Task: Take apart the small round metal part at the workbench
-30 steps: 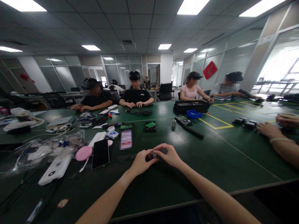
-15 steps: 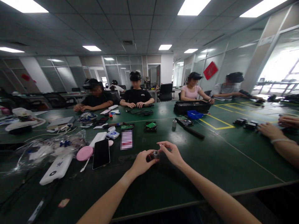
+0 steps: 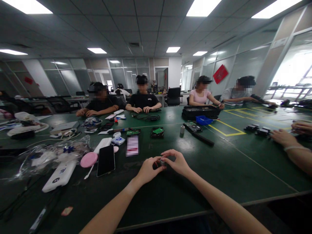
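A small silver metal cylinder [image 3: 163, 162] stands on the green table in front of me, partly hidden by my fingers. My left hand [image 3: 149, 168] is closed around its side between thumb and fingers. Over its top, the thumb and fingers of my right hand [image 3: 175, 161] are closed and touch the upper end. Whether a smaller part sits between the right fingertips cannot be made out. Farther back stands a similar silver cylinder [image 3: 182, 130], upright and apart from my hands.
A black phone [image 3: 106, 161], a pink disc [image 3: 88, 160], a white case [image 3: 59, 175] and clear plastic bags lie left. Ahead are circuit-board parts [image 3: 157, 132], a black bar [image 3: 202, 138] and a blue tray [image 3: 203, 120]. Co-workers sit opposite; a person's hands [image 3: 284, 138] rest at right.
My right hand has moved slightly down and left, so its fingers now meet the top of the metal cylinder. My left hand has stayed around it.
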Motion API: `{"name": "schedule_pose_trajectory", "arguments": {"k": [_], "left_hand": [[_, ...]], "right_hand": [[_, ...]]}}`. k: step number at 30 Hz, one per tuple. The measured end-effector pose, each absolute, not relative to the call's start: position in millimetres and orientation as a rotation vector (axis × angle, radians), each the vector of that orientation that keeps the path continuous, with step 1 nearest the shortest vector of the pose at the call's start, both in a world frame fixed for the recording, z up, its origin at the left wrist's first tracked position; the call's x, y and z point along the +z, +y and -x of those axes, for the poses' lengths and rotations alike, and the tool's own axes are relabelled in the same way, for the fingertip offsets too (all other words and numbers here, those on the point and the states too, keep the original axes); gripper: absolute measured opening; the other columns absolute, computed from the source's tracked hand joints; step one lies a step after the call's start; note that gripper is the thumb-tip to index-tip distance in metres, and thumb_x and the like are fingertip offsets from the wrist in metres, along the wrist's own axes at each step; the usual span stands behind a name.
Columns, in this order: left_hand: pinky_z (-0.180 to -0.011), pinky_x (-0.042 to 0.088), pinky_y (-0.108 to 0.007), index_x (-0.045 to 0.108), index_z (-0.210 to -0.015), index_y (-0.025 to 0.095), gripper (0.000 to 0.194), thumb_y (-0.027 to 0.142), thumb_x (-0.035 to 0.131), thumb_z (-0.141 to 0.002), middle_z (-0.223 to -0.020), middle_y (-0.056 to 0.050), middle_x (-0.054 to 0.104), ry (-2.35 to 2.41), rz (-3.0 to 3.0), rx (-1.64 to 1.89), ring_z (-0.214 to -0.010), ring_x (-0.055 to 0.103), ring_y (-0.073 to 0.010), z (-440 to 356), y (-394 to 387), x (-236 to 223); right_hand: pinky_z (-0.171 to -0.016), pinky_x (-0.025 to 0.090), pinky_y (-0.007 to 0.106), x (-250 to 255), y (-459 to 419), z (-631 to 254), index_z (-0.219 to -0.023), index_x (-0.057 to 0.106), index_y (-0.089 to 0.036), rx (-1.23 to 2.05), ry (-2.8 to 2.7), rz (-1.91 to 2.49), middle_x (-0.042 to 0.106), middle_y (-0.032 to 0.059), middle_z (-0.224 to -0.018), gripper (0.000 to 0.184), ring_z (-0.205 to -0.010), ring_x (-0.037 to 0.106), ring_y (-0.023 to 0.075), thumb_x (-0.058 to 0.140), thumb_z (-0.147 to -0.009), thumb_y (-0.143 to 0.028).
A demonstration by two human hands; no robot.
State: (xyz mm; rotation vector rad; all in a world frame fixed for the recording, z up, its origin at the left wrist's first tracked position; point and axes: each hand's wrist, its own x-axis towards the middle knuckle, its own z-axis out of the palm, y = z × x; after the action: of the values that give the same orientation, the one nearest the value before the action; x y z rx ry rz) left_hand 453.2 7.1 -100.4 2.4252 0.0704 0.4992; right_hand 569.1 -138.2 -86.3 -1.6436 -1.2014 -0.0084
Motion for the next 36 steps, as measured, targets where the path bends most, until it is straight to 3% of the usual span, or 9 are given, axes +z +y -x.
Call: {"name": "schedule_pose_trajectory", "arguments": {"k": [3, 7, 10, 14, 18, 26, 36], "left_hand": [[-0.068, 0.042, -0.027, 0.063, -0.111, 0.025, 0.037, 0.043, 0.066, -0.079, -0.088, 0.000, 0.067, 0.079, -2.427, 0.502, -0.077, 0.059, -0.0180, -453, 6, -99], [-0.069, 0.042, -0.028, 0.063, -0.112, 0.026, 0.039, 0.045, 0.066, -0.078, -0.087, 0.000, 0.067, 0.094, -2.431, 0.490, -0.075, 0.059, -0.0174, -453, 6, -98], [-0.070, 0.043, -0.027, 0.062, -0.113, 0.028, 0.039, 0.045, 0.066, -0.078, -0.088, 0.001, 0.067, 0.091, -2.412, 0.477, -0.076, 0.059, -0.0168, -453, 6, -97], [-0.071, 0.043, -0.027, 0.062, -0.113, 0.027, 0.039, 0.044, 0.065, -0.079, -0.089, 0.000, 0.067, 0.084, -2.405, 0.459, -0.077, 0.059, -0.0172, -453, 7, -96], [-0.071, 0.044, -0.027, 0.062, -0.114, 0.027, 0.040, 0.046, 0.064, -0.079, -0.092, 0.000, 0.067, 0.081, -2.407, 0.450, -0.078, 0.059, -0.0177, -452, 7, -96], [-0.071, 0.043, -0.027, 0.063, -0.112, 0.027, 0.039, 0.047, 0.064, -0.079, -0.090, 0.000, 0.067, 0.082, -2.421, 0.467, -0.078, 0.059, -0.0178, -453, 7, -96], [-0.073, 0.043, -0.029, 0.062, -0.114, 0.025, 0.042, 0.049, 0.063, -0.079, -0.092, -0.002, 0.068, 0.113, -2.447, 0.448, -0.080, 0.059, -0.0195, -451, 4, -92]], "right_hand": [[-0.081, 0.051, 0.035, -81, -137, -570, -0.090, 0.068, -0.020, 0.005, -1.176, 1.570, 0.071, 0.0037, -0.088, 0.012, -0.083, 0.067, 0.0192, 0.066, -0.078, -0.024], [-0.082, 0.052, 0.035, -76, -142, -586, -0.092, 0.066, -0.019, -0.012, -1.104, 1.522, 0.072, 0.0041, -0.086, 0.019, -0.082, 0.068, 0.0194, 0.068, -0.077, -0.029], [-0.082, 0.052, 0.037, -83, -151, -607, -0.083, 0.068, -0.018, -0.001, -1.101, 1.615, 0.073, 0.0056, -0.084, 0.015, -0.081, 0.069, 0.0209, 0.068, -0.077, -0.032], [-0.081, 0.052, 0.037, -99, -160, -632, -0.077, 0.069, -0.017, 0.209, -1.179, 1.739, 0.073, 0.0057, -0.082, 0.017, -0.079, 0.069, 0.0209, 0.070, -0.074, -0.033], [-0.081, 0.052, 0.036, -105, -165, -642, -0.084, 0.070, -0.015, 0.441, -1.290, 1.773, 0.074, 0.0061, -0.083, 0.023, -0.079, 0.069, 0.0200, 0.071, -0.073, -0.035], [-0.084, 0.053, 0.036, -105, -170, -652, -0.093, 0.068, -0.013, 0.579, -1.224, 1.727, 0.073, 0.0099, -0.092, 0.040, -0.088, 0.069, 0.0228, 0.079, -0.062, -0.036], [-0.082, 0.052, 0.036, -107, -164, -638, -0.100, 0.067, -0.014, 0.485, -1.230, 1.765, 0.073, 0.0076, -0.086, 0.039, -0.083, 0.069, 0.0210, 0.076, -0.067, -0.032]]}}
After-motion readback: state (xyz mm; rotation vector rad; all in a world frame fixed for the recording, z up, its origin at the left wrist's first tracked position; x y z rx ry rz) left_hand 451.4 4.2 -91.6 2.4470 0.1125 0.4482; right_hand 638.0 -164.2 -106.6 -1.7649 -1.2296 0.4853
